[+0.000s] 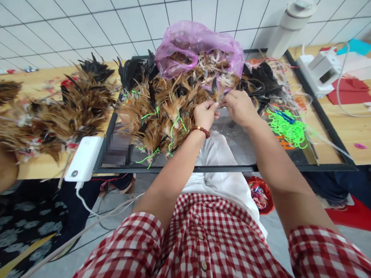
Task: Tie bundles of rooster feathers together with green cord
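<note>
Head view: the left hand (pixel 205 115) and right hand (pixel 239 106) nearly meet, fingers bent in, pinching a small feather tuft (pixel 216 89) between their fingertips. Just beyond, an open pink bag (pixel 206 33) holds brown feathers (pixel 220 59). A black-edged tray (pixel 133 170) bears more feathers and green cords (pixel 288 129); below, a red basket (pixel 270 203) contains multicoloured scraps (pixel 258 194).

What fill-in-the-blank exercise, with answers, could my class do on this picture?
1. The beaded bracelet circles the ____ wrist; the right hand wears none.
2. Brown feathers lie left of the tangled bright ____ cord.
3. The checked shirt is red and ____.
4. The tall bottle stands to the ____ of the plastic bag.

Missing words: left; green; white; right.
</note>
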Tool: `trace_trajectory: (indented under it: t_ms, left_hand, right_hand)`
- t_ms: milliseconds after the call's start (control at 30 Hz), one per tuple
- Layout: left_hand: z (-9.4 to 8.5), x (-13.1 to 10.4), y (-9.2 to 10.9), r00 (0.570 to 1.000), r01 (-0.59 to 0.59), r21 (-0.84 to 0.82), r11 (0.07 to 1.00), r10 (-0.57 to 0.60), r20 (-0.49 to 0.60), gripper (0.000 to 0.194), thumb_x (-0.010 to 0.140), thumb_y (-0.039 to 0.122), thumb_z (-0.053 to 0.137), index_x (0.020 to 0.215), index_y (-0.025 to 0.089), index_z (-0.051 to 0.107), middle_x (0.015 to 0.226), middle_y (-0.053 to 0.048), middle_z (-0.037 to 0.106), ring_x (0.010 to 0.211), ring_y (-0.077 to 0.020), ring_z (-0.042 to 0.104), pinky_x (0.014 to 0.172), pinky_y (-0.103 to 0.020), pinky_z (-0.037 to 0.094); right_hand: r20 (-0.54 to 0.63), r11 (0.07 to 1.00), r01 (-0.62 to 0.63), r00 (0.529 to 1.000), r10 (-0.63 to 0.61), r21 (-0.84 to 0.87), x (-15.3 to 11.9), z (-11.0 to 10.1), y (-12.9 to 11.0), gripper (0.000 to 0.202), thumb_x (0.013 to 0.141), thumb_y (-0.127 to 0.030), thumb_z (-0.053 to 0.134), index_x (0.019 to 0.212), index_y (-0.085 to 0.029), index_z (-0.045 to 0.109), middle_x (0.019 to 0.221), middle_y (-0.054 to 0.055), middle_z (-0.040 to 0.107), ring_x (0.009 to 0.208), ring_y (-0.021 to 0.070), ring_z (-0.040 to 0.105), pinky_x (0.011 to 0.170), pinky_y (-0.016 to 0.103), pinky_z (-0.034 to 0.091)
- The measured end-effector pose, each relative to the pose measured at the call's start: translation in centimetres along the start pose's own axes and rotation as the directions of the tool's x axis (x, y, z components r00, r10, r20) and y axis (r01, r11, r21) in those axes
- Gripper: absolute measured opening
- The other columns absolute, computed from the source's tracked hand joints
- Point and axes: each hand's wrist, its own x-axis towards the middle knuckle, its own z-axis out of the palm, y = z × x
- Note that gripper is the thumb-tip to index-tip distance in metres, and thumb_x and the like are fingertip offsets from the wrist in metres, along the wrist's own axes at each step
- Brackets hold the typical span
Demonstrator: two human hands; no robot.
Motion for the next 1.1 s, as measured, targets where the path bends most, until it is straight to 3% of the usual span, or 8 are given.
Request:
trace_trajectory:
  t_ms: [167, 333, 467, 667, 767, 867, 967, 1100]
  left_hand:
    - [-0.1, -0.2, 0.3, 0.995, 0.035, 0.031, 0.999, -0.038, 0.097, 0.009, 0.089, 0.011, 0.069, 0.08, 0.012, 0.07, 0.062, 0.002, 0.067, 0.05, -0.0057, 0.062, 0.056, -0.017, 0.054]
    - [-0.4, -0.4, 0.9, 0.988, -0.004, 0.088, 0.996, -0.009, 0.153, 0.016, 0.089, 0.01, 0.068, 0.074, 0.012, 0.069, 0.061, 0.0, 0.066, 0.05, -0.0072, 0.06, 0.06, -0.022, 0.056]
    - [-0.4, -0.9, 1.3, 0.982, -0.017, 0.202, 0.979, -0.021, 0.187, 0.024, 0.09, 0.006, 0.065, 0.066, 0.012, 0.064, 0.057, 0.001, 0.062, 0.047, -0.0065, 0.058, 0.056, -0.02, 0.052]
    - [-0.5, -0.6, 1.3, 0.998, 0.015, 0.113, 0.994, -0.023, 0.064, 0.024, 0.096, 0.012, 0.058, 0.072, 0.015, 0.06, 0.06, 0.003, 0.062, 0.05, -0.0058, 0.06, 0.056, -0.017, 0.051]
    - [-0.7, -0.2, 1.5, 0.999, 0.038, 0.02, 0.999, -0.037, -0.009, 0.019, 0.096, 0.019, 0.063, 0.077, 0.015, 0.061, 0.069, 0.001, 0.068, 0.058, -0.0072, 0.066, 0.06, -0.018, 0.054]
    - [-0.8, -0.1, 1.6, 0.998, 0.054, -0.054, 0.997, -0.055, -0.03, 0.019, 0.094, 0.026, 0.069, 0.08, 0.016, 0.061, 0.077, -0.001, 0.072, 0.064, -0.0088, 0.071, 0.061, -0.019, 0.056]
    - [-0.7, -0.2, 1.7, 0.997, 0.073, -0.094, 0.993, -0.075, -0.018, 0.02, 0.094, 0.028, 0.069, 0.081, 0.016, 0.06, 0.078, -0.001, 0.073, 0.065, -0.0087, 0.071, 0.061, -0.018, 0.055]
    - [-0.6, -0.6, 1.8, 0.992, 0.124, -0.132, 0.983, -0.124, 0.008, 0.023, 0.091, 0.032, 0.074, 0.083, 0.016, 0.061, 0.079, -0.001, 0.074, 0.068, -0.0085, 0.073, 0.064, -0.017, 0.056]
  right_hand:
    - [-0.007, 1.0, -0.025, 1.0, 0.025, 0.018, 0.0, 0.2, 0.1, 0.035, 0.099, -0.032, 0.037, 0.105, -0.022, 0.069, 0.105, 0.014, 0.07, 0.105, 0.0304, 0.059, 0.089, 0.043, 0.04]
    - [-0.084, 0.954, -0.081, 0.99, 0.11, 0.29, 0.2, 0.6, 0.0, 0.033, 0.094, -0.029, 0.045, 0.117, -0.021, 0.068, 0.099, 0.009, 0.072, 0.09, 0.0248, 0.064, 0.083, 0.04, 0.047]
    - [-0.076, 0.916, -0.158, 0.977, 0.199, 0.37, 0.4, 1.2, 0.4, 0.038, 0.099, -0.043, 0.048, 0.127, -0.024, 0.064, 0.088, 0.005, 0.071, 0.083, 0.023, 0.064, 0.077, 0.039, 0.047]
    - [-0.122, 0.917, -0.305, 0.931, 0.344, 0.257, 0.0, 1.7, 2.8, 0.04, 0.098, -0.047, 0.049, 0.119, -0.019, 0.069, 0.085, 0.009, 0.071, 0.085, 0.0269, 0.064, 0.078, 0.041, 0.047]
    - [-0.152, 0.932, -0.282, 0.935, 0.32, 0.228, -0.2, 1.1, 3.6, 0.04, 0.097, -0.047, 0.049, 0.11, -0.019, 0.074, 0.092, 0.013, 0.072, 0.089, 0.0288, 0.063, 0.079, 0.042, 0.047]
    - [0.016, 0.941, -0.182, 0.982, 0.186, 0.287, -0.3, 0.2, 3.4, 0.036, 0.091, -0.049, 0.06, 0.098, -0.018, 0.078, 0.088, 0.01, 0.073, 0.082, 0.0252, 0.064, 0.075, 0.039, 0.047]
    - [0.278, 0.911, -0.165, 0.959, 0.059, 0.379, -0.4, -0.4, 2.7, 0.03, 0.075, -0.045, 0.078, 0.087, -0.019, 0.079, 0.077, 0.003, 0.072, 0.071, 0.0193, 0.062, 0.068, 0.033, 0.046]
    - [0.24, 0.824, -0.255, 0.959, 0.15, 0.506, -0.2, -0.5, 2.0, 0.024, 0.069, -0.039, 0.084, 0.07, -0.02, 0.071, 0.065, 0.0, 0.067, 0.063, 0.0147, 0.057, 0.064, 0.03, 0.045]
